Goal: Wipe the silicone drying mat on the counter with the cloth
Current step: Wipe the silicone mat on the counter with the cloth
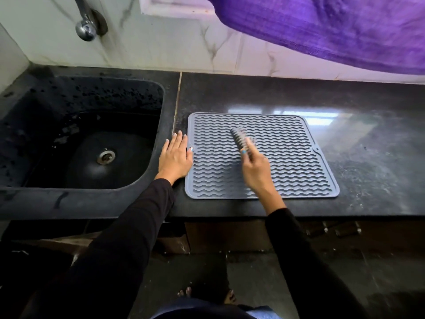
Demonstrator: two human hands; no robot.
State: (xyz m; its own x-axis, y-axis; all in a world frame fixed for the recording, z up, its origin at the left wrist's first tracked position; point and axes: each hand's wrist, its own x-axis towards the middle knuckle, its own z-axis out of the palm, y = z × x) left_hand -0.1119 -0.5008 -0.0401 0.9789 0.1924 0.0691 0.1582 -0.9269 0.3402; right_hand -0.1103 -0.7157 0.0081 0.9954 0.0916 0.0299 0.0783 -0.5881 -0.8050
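Observation:
A grey silicone drying mat [287, 157] with wavy ridges lies flat on the black counter [368, 157]. My left hand [176, 157] rests flat on the counter at the mat's left edge, its thumb touching the mat's tab. My right hand [256, 168] is over the mat's middle and grips a small brush [239, 137], whose bristles blur against the ridges. A purple cloth [333, 26] hangs at the top right, above the counter and near the camera.
A black sink [34, 134] with a metal drain [105, 157] lies left of the mat. A chrome tap [86, 28] is fixed to the marbled wall. The counter's front edge runs just below the mat; my bare toes [186, 292] show on the floor.

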